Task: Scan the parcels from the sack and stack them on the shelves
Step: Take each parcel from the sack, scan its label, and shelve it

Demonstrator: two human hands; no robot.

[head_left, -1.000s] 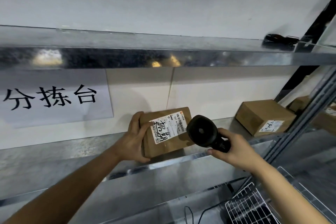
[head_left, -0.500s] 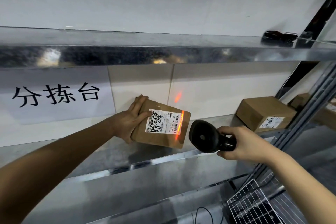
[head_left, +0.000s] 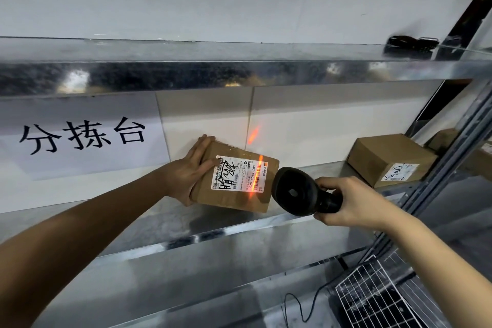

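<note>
A brown cardboard parcel point(head_left: 239, 194) with a white printed label stands tilted on the metal shelf point(head_left: 133, 221), label facing me. My left hand point(head_left: 190, 170) grips its left end, thumb on the label's edge. My right hand point(head_left: 351, 201) holds a black handheld scanner point(head_left: 298, 194) just right of the parcel, its head pointed at the label. An orange scan line crosses the barcode at the label's right side and spills onto the wall behind.
A second labelled cardboard box point(head_left: 391, 158) sits at the right end of the same shelf, with more boxes behind the upright post point(head_left: 452, 157). An upper metal shelf point(head_left: 213, 72) carries a dark object point(head_left: 411, 44). A white sign point(head_left: 80, 136) hangs left. Wire basket point(head_left: 380, 298) below right.
The parcel went from flat against the wall to tilted with its label toward the scanner. The scanner's orange beam came on and now lies across the barcode. Both hands stay nearly still in the last half second.
</note>
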